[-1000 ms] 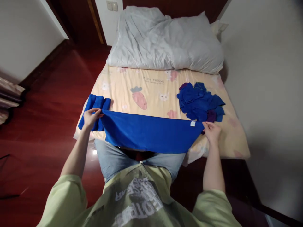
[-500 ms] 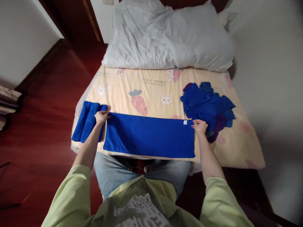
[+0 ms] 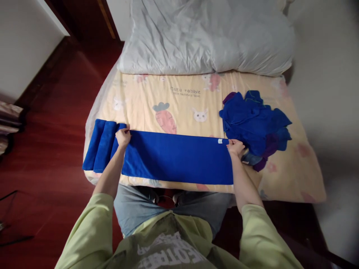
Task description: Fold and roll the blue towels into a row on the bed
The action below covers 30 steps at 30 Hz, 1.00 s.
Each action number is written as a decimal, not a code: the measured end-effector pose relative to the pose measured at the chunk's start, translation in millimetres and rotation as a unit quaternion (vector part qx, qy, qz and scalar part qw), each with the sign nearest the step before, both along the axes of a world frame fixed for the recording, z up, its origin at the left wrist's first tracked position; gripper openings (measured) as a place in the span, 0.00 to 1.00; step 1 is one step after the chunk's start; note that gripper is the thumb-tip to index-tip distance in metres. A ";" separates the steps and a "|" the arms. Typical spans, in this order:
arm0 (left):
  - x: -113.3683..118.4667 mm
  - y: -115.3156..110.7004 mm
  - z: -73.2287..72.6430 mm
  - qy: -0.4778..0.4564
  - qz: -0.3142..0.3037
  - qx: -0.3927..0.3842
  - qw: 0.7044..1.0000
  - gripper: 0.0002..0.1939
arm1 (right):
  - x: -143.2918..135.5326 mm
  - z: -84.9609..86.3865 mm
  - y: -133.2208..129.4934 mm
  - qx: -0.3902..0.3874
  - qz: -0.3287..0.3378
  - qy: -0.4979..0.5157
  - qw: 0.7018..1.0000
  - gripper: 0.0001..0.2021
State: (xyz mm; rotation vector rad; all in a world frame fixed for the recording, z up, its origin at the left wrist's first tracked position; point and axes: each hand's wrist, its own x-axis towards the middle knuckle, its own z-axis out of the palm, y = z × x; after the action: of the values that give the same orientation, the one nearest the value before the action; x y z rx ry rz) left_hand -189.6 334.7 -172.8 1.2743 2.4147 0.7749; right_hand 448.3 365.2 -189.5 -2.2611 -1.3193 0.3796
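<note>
A blue towel (image 3: 179, 158) is stretched flat along the near edge of the bed, with a small white label near its far right corner. My left hand (image 3: 123, 137) pinches its far left corner, and my right hand (image 3: 236, 147) grips the far right corner beside the label. Just left of the towel lie rolled or folded blue towels (image 3: 103, 145) side by side, the closest partly hidden by my left hand. Beyond my right hand is a crumpled heap of blue and purple cloths (image 3: 252, 123).
The bed (image 3: 140, 108) has a yellow sheet printed with rabbits and carrots. A bulky grey-white quilt (image 3: 204, 41) lies across its far part. Dark red wooden floor (image 3: 53, 149) runs along the left, and a pale wall (image 3: 331, 93) stands at the right.
My view has shifted slightly closer to the bed. Both hands keep hold of the towel's far corners, which stays spread in nearly the same place.
</note>
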 end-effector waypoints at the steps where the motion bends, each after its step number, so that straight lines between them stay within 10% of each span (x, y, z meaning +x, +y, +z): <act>1: 4.4 -3.0 0.7 0.034 -0.016 0.008 0.999 0.17 | -2.4 -1.3 -0.2 -0.001 -0.022 -0.001 1.000 0.13; 6: 32.7 -22.3 -0.8 0.085 -0.083 0.035 0.992 0.28 | -27.8 -0.5 -10.8 0.051 -0.061 -0.037 0.996 0.20; 11: 71.0 -37.2 -15.7 0.108 -0.220 -0.023 0.969 0.31 | -89.2 4.8 -35.1 0.059 0.117 -0.090 0.987 0.26; 17: 86.8 -40.4 -29.4 0.137 -0.171 -0.085 0.972 0.41 | -150.3 -18.2 -51.5 -0.054 0.217 -0.101 0.969 0.32; 30: 71.1 -41.0 -44.6 0.160 -0.104 -0.052 0.980 0.45 | -88.9 -46.6 -32.2 -0.035 0.048 -0.118 0.991 0.39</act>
State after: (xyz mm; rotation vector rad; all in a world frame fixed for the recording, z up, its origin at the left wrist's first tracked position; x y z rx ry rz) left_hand -118.5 293.7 -217.3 1.6854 2.4636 0.4054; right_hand 359.5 333.0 -236.1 -2.3636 -1.5597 0.1986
